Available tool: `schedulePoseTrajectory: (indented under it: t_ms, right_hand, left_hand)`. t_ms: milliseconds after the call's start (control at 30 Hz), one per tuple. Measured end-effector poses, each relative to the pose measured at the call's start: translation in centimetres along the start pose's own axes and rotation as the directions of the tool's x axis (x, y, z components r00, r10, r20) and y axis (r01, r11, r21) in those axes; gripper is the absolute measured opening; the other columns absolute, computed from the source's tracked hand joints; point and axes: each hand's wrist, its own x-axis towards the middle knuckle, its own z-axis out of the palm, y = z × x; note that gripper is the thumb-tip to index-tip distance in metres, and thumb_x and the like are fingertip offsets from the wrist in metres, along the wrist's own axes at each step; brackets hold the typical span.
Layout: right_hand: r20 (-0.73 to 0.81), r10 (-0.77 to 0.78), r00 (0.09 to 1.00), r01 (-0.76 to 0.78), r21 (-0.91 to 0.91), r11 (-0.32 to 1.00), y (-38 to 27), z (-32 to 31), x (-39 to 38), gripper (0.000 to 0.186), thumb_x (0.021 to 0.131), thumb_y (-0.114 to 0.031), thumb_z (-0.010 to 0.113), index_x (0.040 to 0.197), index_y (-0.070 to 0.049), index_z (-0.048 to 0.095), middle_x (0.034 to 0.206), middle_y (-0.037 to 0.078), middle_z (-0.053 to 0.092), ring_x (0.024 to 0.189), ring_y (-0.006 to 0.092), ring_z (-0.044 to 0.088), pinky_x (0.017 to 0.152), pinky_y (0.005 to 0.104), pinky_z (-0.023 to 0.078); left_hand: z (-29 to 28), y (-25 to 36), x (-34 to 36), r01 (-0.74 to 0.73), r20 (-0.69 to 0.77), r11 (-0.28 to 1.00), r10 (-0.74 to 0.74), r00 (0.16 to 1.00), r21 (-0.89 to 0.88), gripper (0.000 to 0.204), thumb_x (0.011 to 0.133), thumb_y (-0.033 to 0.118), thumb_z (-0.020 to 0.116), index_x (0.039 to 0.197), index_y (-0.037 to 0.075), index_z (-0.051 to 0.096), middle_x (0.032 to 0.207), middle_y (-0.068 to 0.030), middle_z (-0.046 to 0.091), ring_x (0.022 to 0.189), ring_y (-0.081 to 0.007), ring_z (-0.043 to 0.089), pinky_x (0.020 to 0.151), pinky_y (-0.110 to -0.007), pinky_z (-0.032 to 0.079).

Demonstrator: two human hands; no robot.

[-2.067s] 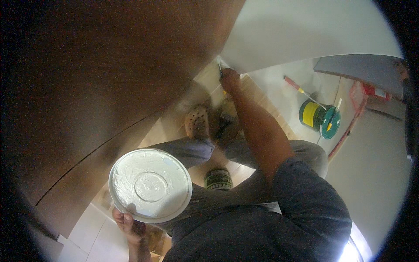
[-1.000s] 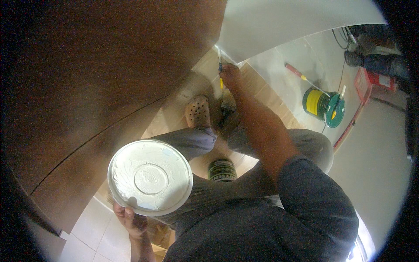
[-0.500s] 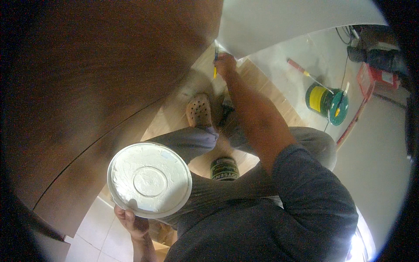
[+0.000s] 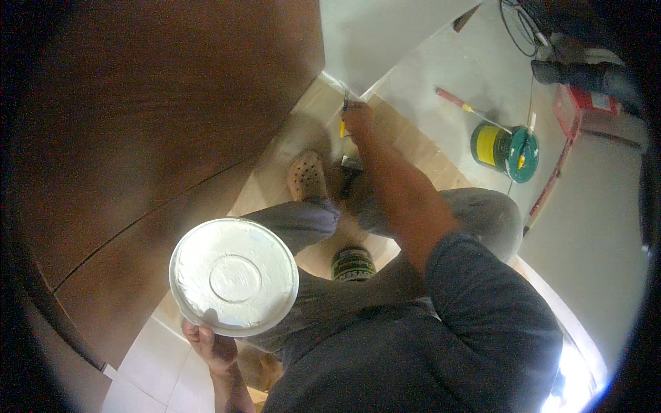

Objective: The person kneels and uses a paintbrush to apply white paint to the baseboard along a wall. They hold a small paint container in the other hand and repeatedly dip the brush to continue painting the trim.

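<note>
My left hand (image 4: 212, 346) grips the near rim of a round white lid (image 4: 200, 265), thumb on top. White paste is smeared across the lid's face. Ahead, at the foot of a white wall panel (image 4: 385, 38), my right hand (image 4: 359, 118) is closed around a slim yellow-handled tool (image 4: 343, 129). Its dark upper part points at the corner where the panel meets a brown wood panel (image 4: 172, 117). The tool's tip is too small to make out.
A dark can (image 4: 353, 265) stands between my legs. Near my shoe (image 4: 307, 176) lies a dark object with a pale edge (image 4: 351, 165). At right are a green can (image 4: 506, 150), a red-handled tool (image 4: 451, 98), a red box (image 4: 595, 102) and cables (image 4: 523, 31).
The view has shifted, showing more floor at the panel corner. My right hand and its tool sit slightly lower in the picture. The lid stays in my left hand.
</note>
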Motion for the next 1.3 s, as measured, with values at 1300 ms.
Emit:
schedulePoseTrajectory:
  t_ms: [1300]
  right_hand:
    - [-0.014, 0.668, 0.744, -0.624, 0.342, 0.702, -9.6, -7.7, -8.2, 0.033, 0.085, -0.026, 0.067, 0.111, -0.007, 0.064, 0.102, 0.021, 0.071, 0.097, 0.0410, 0.068, 0.086, 0.0507, 0.053]
  left_hand:
    - [3.2, 1.1, -0.1, -0.004, -0.046, 0.999, 0.002, 0.999, -0.048, 0.054, 0.088, 0.038, 0.073, 0.125, 0.003, 0.057, 0.121, -0.0150, 0.063, 0.113, -0.0283, 0.060, 0.098, -0.046, 0.049]
